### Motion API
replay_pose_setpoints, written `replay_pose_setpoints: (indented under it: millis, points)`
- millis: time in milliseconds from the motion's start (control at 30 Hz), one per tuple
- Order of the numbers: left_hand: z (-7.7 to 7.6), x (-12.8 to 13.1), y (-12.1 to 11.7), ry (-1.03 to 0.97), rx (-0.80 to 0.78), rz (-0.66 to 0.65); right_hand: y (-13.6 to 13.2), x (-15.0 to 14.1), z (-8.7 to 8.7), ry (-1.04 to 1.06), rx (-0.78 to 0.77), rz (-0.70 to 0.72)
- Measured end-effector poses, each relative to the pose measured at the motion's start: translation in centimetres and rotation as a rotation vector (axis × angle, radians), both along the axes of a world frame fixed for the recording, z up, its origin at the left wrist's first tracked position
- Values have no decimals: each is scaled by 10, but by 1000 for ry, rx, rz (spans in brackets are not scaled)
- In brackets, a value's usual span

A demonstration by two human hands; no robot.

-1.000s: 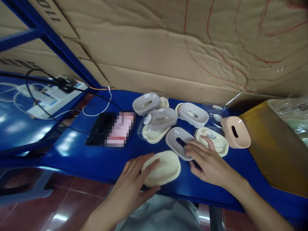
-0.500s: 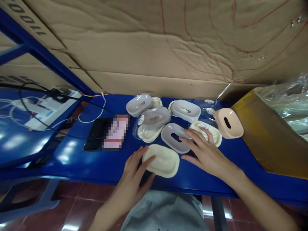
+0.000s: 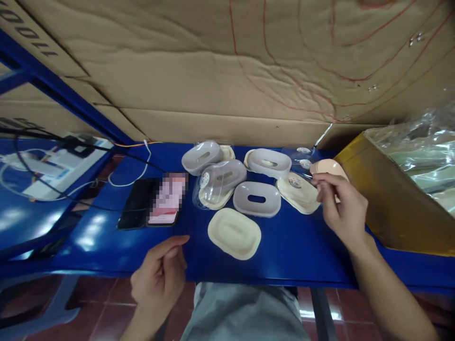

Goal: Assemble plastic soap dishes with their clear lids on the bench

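Observation:
My left hand (image 3: 161,270) is closed over the front of the table, its fingers curled and nothing visible in them. A cream oval tray (image 3: 234,234) lies to its right, apart from the fingertips. My right hand (image 3: 343,208) is closed in a pinch at the right end of another cream tray (image 3: 298,192) with a round sticker on it. Whatever the fingertips hold there, I cannot make out. Behind that hand a peach soap dish (image 3: 330,166) is partly hidden. A grey slotted soap dish (image 3: 256,199) lies between the two cream trays.
Further back lie more grey slotted dishes (image 3: 270,162) with cream trays and clear plastic wrapping (image 3: 204,189). Two phones (image 3: 165,203) and cables are on the left. A cardboard box (image 3: 391,203) with plastic-wrapped pieces stands on the right; cardboard (image 3: 177,80) walls the back.
Both hands have drawn apart and closed: the left has let go of the front cream tray, and the right has moved right, off the grey dish, which now sits straighter.

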State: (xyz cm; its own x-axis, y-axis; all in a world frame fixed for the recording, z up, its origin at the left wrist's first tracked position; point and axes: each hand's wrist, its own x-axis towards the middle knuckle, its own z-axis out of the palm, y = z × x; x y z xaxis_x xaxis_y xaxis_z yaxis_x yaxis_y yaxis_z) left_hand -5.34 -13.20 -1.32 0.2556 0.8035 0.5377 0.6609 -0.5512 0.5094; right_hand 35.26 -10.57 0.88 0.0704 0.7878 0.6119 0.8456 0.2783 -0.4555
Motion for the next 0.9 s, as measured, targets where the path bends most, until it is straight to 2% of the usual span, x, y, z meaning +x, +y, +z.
replay_pose_setpoints:
  millis: [33, 67, 133, 267, 367, 533, 667, 733, 833, 900]
  points:
    - [6, 4, 9, -21, 63, 63, 1, 4, -1, 36, 9, -54]
    - [12, 11, 19, -27, 135, 46, 3, 7, -3, 52, 10, -84]
    - [25, 28, 45, 17, 243, -117, 7, 8, -9, 37, 0, -66]
    - [43, 61, 95, 67, 226, -355, 16, 0, -17, -37, -48, 51]
    - [41, 70, 116, 10, 192, -465, 18, -8, -20, -69, -76, 103]
    - [25, 59, 118, -123, 147, -457, 10, -14, -20, -81, -71, 122]
    - [25, 55, 116, -113, 155, -518, 6, -20, -26, -123, -52, 163]
    - [27, 55, 116, -16, 220, -592, 6, -25, -30, -157, -46, 178]
    - [29, 51, 114, 229, 335, -706, 7, -33, -32, -258, -69, 214]
    - [26, 45, 110, 385, 348, -748, 8, -37, -32, -368, -124, 254]
